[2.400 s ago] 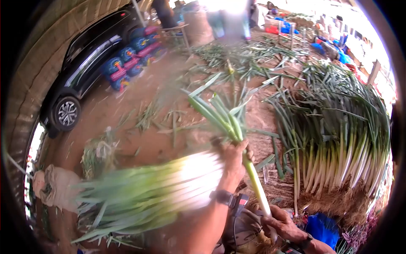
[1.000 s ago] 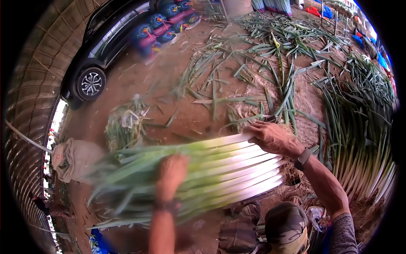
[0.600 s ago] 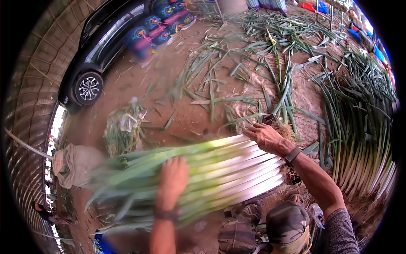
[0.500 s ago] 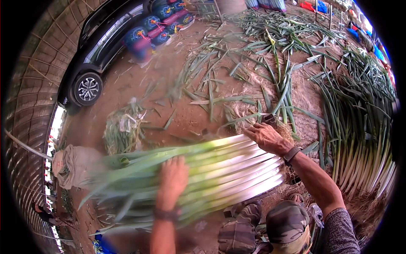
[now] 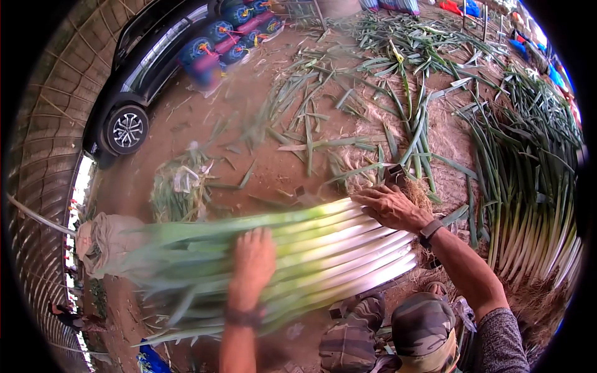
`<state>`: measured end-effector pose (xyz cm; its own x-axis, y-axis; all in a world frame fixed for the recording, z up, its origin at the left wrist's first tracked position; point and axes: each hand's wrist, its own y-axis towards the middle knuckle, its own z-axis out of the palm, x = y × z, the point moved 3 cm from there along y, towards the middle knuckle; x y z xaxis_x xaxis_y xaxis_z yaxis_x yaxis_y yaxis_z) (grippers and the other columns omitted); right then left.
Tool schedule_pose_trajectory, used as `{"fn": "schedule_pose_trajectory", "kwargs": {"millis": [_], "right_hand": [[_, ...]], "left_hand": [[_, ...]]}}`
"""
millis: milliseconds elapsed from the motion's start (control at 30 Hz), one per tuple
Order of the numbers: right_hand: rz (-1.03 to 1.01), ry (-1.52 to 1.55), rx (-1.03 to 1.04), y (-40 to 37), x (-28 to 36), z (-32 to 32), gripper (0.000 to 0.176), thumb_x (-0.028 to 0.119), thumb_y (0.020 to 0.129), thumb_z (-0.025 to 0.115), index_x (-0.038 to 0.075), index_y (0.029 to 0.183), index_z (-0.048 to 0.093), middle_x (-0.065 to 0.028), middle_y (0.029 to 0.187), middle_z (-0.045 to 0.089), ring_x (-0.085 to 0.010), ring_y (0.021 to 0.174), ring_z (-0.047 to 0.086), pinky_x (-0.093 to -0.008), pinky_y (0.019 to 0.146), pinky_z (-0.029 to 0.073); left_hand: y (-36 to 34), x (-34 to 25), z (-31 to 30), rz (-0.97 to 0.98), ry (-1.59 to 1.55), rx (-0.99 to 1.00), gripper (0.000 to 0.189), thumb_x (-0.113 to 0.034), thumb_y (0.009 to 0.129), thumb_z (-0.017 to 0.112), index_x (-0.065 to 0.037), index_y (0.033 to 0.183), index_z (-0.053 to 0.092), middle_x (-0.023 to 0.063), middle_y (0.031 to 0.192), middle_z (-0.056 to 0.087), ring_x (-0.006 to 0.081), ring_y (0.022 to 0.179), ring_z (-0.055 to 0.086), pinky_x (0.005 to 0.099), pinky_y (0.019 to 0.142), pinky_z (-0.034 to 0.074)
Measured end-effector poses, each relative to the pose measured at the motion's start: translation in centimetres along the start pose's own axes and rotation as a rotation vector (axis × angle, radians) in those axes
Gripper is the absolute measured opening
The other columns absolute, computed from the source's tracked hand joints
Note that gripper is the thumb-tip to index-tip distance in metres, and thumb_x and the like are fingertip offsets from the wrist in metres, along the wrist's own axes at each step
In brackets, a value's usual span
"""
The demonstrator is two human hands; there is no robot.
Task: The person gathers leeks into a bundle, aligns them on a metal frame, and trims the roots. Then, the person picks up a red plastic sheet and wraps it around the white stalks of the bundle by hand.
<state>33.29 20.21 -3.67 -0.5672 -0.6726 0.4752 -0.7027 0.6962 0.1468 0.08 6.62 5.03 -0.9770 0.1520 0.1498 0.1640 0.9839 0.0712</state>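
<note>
Long green onions [image 5: 323, 248] lie side by side, white root ends to the right and green leaves to the left. My left hand [image 5: 254, 261] rests palm down on the green part, its fingers bent over the upper stalks; it looks slightly blurred. At the upper right end of the stalks, my right hand [image 5: 393, 208] lies with its fingers spread over the white ends, a dark band on its wrist. The leaf tips reach a beige cloth bundle [image 5: 115, 245] and are blurred.
A large pile of green onions [image 5: 522, 199] stands at the right. Loose leaves [image 5: 423, 124] litter the ground. A black car [image 5: 127, 129] is at the upper left, beside blue and red bundles [image 5: 233, 40]. A blue item [image 5: 151, 357] lies at the lower left.
My right hand has shifted slightly, its fingers now lying over the upper white ends. The leaves at the left have moved a little; my left hand is nearly where it was.
</note>
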Motion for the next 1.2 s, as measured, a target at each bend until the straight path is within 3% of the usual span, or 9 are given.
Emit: {"fn": "schedule_pose_trajectory", "kwargs": {"millis": [233,300,400,433,533,867,1033,1133,1200], "right_hand": [[-0.053,-0.025,-0.061,-0.5,0.7,-0.2,0.04,0.025,0.104,0.057,0.02,0.143,0.058,-0.0088,0.15,0.056,-0.0305,0.136,0.052,-0.0613,0.108,0.044],[-0.068,-0.078,-0.091,-0.4,-0.1,0.7,0.038,0.024,0.103,0.059,0.017,0.141,0.06,-0.0075,0.145,0.059,-0.0298,0.133,0.054,-0.0532,0.106,0.044],[-0.098,-0.072,-0.105,-0.3,0.4,0.2,0.038,0.023,0.103,0.059,0.016,0.14,0.06,-0.0066,0.142,0.061,-0.0289,0.131,0.054,-0.049,0.106,0.043],[-0.116,-0.072,-0.125,-0.4,0.1,0.6,0.038,0.023,0.103,0.059,0.015,0.14,0.06,-0.0066,0.142,0.061,-0.0289,0.131,0.055,-0.049,0.107,0.043],[-0.103,-0.053,-0.11,-0.5,0.3,0.6,0.039,0.023,0.103,0.059,0.015,0.141,0.059,-0.007,0.143,0.06,-0.029,0.133,0.053,-0.0492,0.109,0.042],[-0.03,0.105,-0.091,-0.6,-1.2,0.7,0.048,0.024,0.104,0.056,0.009,0.149,0.052,-0.0167,0.149,0.053,-0.0372,0.141,0.044,-0.047,0.119,0.034],[-0.068,0.045,-0.109,-0.6,-0.5,0.5,0.046,0.022,0.103,0.053,0.011,0.147,0.054,-0.0139,0.145,0.056,-0.0361,0.135,0.047,-0.047,0.116,0.037],[-0.049,0.028,-0.115,-0.8,-0.9,1.2,0.043,0.023,0.103,0.053,0.009,0.145,0.057,-0.0133,0.146,0.055,-0.0348,0.135,0.045,-0.046,0.117,0.036],[-0.009,0.086,-0.114,-0.6,0.2,0.1,0.042,0.024,0.104,0.052,0.008,0.143,0.057,-0.0139,0.146,0.055,-0.0344,0.136,0.045,-0.0459,0.117,0.035]], "left_hand": [[1.8,-2.0,-3.3,-0.07,0.155,0.245,0.031,-0.014,0.094,0.06,-0.003,0.122,0.067,0.0179,0.11,0.066,0.0335,0.104,0.063,0.0483,0.096,0.048],[2.9,-2.6,-5.2,-0.079,0.124,0.265,0.03,-0.016,0.095,0.061,-0.005,0.122,0.068,0.0179,0.112,0.067,0.0329,0.106,0.063,0.0482,0.097,0.048],[4.2,-0.1,-4.7,0.169,0.216,-0.056,0.031,-0.019,0.096,0.062,-0.005,0.123,0.068,0.0172,0.121,0.068,0.0319,0.117,0.063,0.0482,0.104,0.046],[4.1,1.4,-3.4,0.147,0.153,0.072,0.035,-0.022,0.099,0.061,-0.003,0.128,0.066,0.0162,0.134,0.065,0.0331,0.129,0.057,0.0476,0.111,0.041],[3.5,2.7,-1.1,-0.01,-0.144,0.227,0.039,-0.022,0.1,0.059,0.0,0.133,0.062,0.0171,0.139,0.062,0.0343,0.134,0.052,0.0475,0.114,0.038],[4.1,5.4,2.8,0.121,-0.17,0.115,0.042,-0.024,0.103,0.055,0.001,0.135,0.058,0.0215,0.135,0.063,0.0365,0.129,0.057,0.049,0.11,0.042],[5.1,7.9,-1.1,-0.245,-0.079,0.392,0.054,-0.052,0.107,0.033,-0.017,0.135,0.064,0.0133,0.133,0.067,0.0389,0.123,0.061,0.0586,0.104,0.042],[4.7,12.2,-2.4,-0.244,0.028,0.56,0.057,-0.054,0.107,0.03,-0.017,0.129,0.067,0.0139,0.128,0.07,0.0378,0.121,0.062,0.0562,0.102,0.044],[2.7,14.6,-2.8,-0.233,0.036,0.433,0.058,-0.053,0.107,0.03,-0.014,0.121,0.07,0.0162,0.119,0.072,0.0378,0.115,0.064,0.0551,0.096,0.045]]}}
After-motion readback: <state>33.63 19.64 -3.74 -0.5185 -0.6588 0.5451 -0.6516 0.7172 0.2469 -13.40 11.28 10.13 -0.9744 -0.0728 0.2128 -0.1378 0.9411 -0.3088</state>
